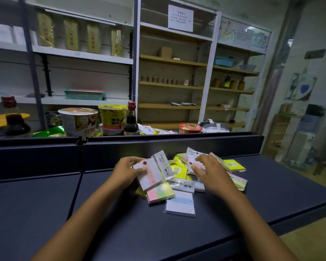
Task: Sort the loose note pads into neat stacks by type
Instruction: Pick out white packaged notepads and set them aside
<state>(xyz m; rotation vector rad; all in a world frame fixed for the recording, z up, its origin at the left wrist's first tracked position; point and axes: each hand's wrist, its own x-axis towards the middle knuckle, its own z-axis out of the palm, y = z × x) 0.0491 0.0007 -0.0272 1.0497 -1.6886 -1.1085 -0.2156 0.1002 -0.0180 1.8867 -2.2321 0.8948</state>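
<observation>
My left hand [125, 171] grips a white-and-pink wrapped note pad [149, 176]; my right hand [209, 173], fingers spread, presses the jumbled pile of pastel note pads [179, 173], hiding several.

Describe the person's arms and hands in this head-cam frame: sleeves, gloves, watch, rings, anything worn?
Both forearms are bare from the bottom edge of the picture up to the wrists; no sleeve shows. The left hand and right hand wear no gloves. No watch, bracelet or ring is visible on either wrist or on the fingers that show. No tape, markers or cables on the arms.
</observation>
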